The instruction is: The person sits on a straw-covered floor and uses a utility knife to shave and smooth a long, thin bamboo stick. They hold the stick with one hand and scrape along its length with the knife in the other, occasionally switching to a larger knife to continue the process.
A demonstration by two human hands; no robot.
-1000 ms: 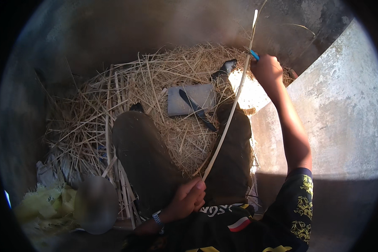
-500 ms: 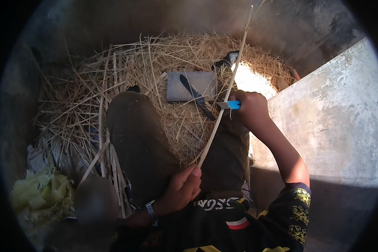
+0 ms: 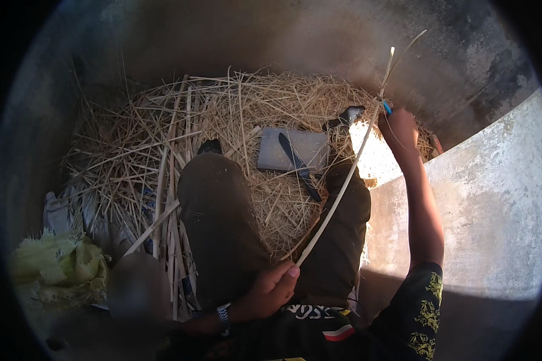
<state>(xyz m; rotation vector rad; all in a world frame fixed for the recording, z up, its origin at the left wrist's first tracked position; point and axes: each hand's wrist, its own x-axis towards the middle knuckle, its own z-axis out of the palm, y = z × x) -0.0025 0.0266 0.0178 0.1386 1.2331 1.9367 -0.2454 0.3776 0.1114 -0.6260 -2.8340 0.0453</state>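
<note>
My left hand is closed round the near end of a long pale stick. The stick slants up to the right and divides into two thin tips at its far end. Near that far part, my right hand grips a small knife with a blue handle. Its blade, pale in the earlier picture, cannot be made out now. Between my knees, a dark knife rests across a flat grey block.
Straw and shavings cover the floor ahead, with longer stalks on the left. A torn yellow-green sack lies at the lower left. A grey wall stands on the right, and a dark wall behind the straw.
My right hand with the blue-handled knife has moved away from me along the stick, toward its far end. The arm is straighter. My left hand still holds the near end.
</note>
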